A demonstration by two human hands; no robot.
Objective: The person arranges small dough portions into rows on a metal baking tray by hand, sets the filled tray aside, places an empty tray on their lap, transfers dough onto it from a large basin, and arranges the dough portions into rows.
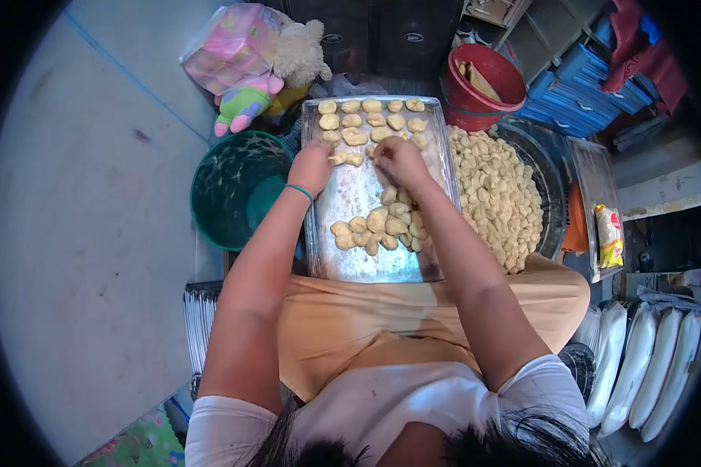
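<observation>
Lying crosswise on a rectangular, worn metal tray (335,253): one pale-yellow, elongated dough piece (348,159). Left hand (312,167), nearer: fingers close together at the piece's left end. Right hand (402,161): fingertips bunched at a small, pale dough lump (370,152). Whether either grips, cannot tell. Loose cluster of rounded, cream-coloured dough pieces (377,221): bodyward of both, nearer the right.

Can't make out hold of right hand (401,161) at one o'clock, read packet (609,236) at three, or trace floral cloth (144,442), cut off at seven.
</observation>
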